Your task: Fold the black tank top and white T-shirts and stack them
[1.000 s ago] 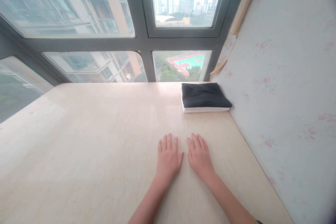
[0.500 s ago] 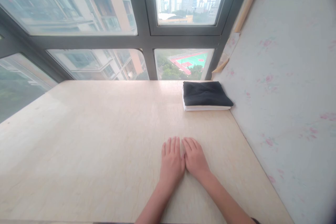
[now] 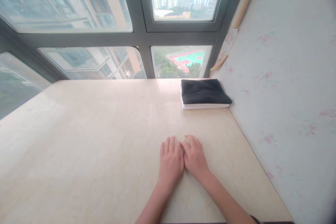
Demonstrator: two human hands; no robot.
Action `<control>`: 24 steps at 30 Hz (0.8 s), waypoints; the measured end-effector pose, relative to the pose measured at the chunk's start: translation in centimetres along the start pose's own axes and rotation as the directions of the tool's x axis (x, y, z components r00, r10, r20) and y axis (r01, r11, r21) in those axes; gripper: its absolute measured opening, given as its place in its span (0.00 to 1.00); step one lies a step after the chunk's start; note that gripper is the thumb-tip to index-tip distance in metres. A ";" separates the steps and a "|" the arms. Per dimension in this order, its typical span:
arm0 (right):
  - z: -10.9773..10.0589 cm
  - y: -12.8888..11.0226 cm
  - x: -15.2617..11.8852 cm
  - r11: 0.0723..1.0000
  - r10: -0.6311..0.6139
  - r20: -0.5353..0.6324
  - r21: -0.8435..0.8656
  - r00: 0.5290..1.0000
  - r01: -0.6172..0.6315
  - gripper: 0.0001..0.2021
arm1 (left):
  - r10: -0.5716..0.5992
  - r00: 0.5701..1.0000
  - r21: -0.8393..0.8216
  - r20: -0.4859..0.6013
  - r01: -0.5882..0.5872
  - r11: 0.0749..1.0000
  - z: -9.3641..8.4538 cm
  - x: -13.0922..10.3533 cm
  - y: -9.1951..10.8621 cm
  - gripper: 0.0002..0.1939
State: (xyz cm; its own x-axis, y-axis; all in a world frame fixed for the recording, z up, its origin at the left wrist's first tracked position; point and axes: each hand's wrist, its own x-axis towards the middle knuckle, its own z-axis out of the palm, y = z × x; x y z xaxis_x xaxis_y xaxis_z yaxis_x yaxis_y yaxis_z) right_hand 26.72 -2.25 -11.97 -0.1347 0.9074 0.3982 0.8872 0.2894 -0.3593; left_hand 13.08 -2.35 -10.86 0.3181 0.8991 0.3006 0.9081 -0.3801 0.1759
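Both left hand (image 3: 171,162) and right hand (image 3: 195,157) lie released on the tabletop (image 3: 99,140), touching; folded black cloth (image 3: 204,91) lies beyond.

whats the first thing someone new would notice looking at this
Probably the black folded cloth, which stands out sharply on top of the white layers at the far right of the pale surface, by the flowered wall. Next, the left hand and right hand, side by side with fingers forward. Beyond the window, a green and red court adds bright colour.
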 end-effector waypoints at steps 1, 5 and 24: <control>0.0 -0.1 0.0 1.000 0.005 0.000 -0.008 1.000 -0.005 0.16 | -0.009 1.000 0.000 -0.009 0.009 1.000 -0.1 0.0 0.1 0.19; 0.0 -0.1 -0.1 0.999 -0.001 0.008 -0.033 1.000 0.001 0.19 | -0.038 0.998 -0.003 -0.053 0.038 0.999 -0.4 0.0 0.1 0.19; -0.2 -0.1 -0.2 0.995 0.047 0.004 -0.093 0.999 -0.046 0.20 | -0.086 0.996 -0.021 -0.024 0.085 0.996 -0.8 0.0 0.2 0.29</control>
State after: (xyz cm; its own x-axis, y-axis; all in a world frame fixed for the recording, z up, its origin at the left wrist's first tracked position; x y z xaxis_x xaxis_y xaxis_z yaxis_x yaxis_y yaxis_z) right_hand 26.79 -2.51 -11.85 -0.0947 0.9211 0.3776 0.9296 0.2175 -0.2974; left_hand 13.02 -2.64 -10.09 0.2321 0.9230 0.3069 0.9259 -0.3063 0.2209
